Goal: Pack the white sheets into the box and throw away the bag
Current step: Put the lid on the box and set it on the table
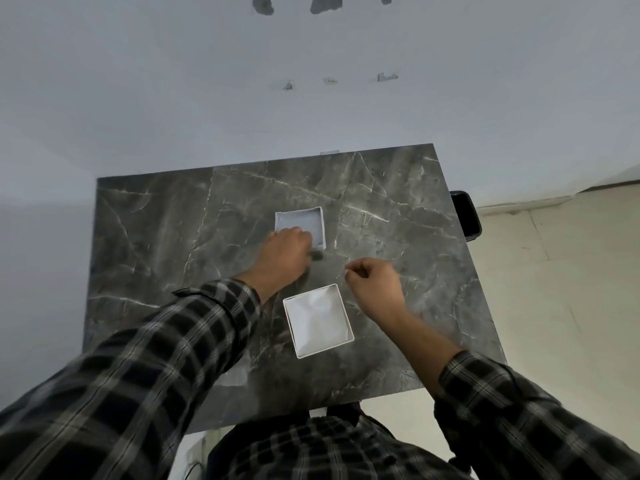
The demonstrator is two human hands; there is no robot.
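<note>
Left hand (285, 252) rests, fingers curled, on the near edge of the upper white box tray (300, 225); right hand (372, 284) is pinched shut on something thin, unclear what; white sheets (318, 320) fill the box (348, 315) between both wrists, below centre.

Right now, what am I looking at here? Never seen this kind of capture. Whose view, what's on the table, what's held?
There is no robot: one wide-angle camera on a person's head looks down at their bare hands. On the dark marble table sit two open white trays. The near box holds white sheets. The left hand grips the near-left corner of the far tray, probably the lid. The right hand pinches something thin and pale, too small to identify. A black bin stands beside the table's right edge.
</note>
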